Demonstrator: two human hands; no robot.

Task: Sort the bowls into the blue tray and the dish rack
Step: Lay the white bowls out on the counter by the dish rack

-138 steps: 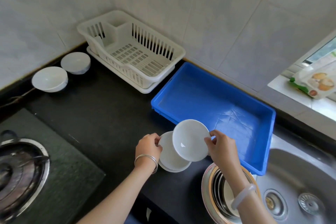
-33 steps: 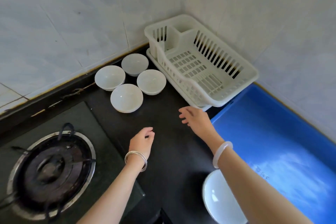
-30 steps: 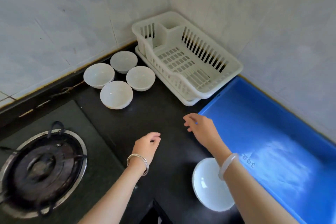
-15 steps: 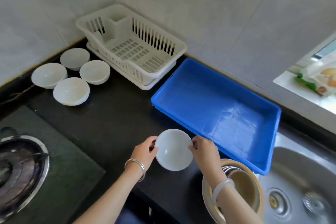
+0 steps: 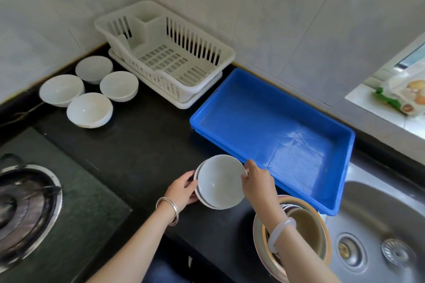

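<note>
Four white bowls (image 5: pixel 89 109) are seen on the counter (image 5: pixel 149 145) beside the unfilled dish rack (image 5: pixel 161 80), another white bowl (image 5: pixel 219 182) is gripped at its rim by the left hand (image 5: pixel 181 190) and right hand (image 5: pixel 257 181) beside the unfilled blue tray (image 5: pixel 264 117), so sorting is judged barely begun.

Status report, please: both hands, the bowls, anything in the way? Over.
Left grip holds lower bowl; right grip pinches rim of top bowl. Blue tray, dish rack: no bowls yet. Nothing blocking either.
</note>
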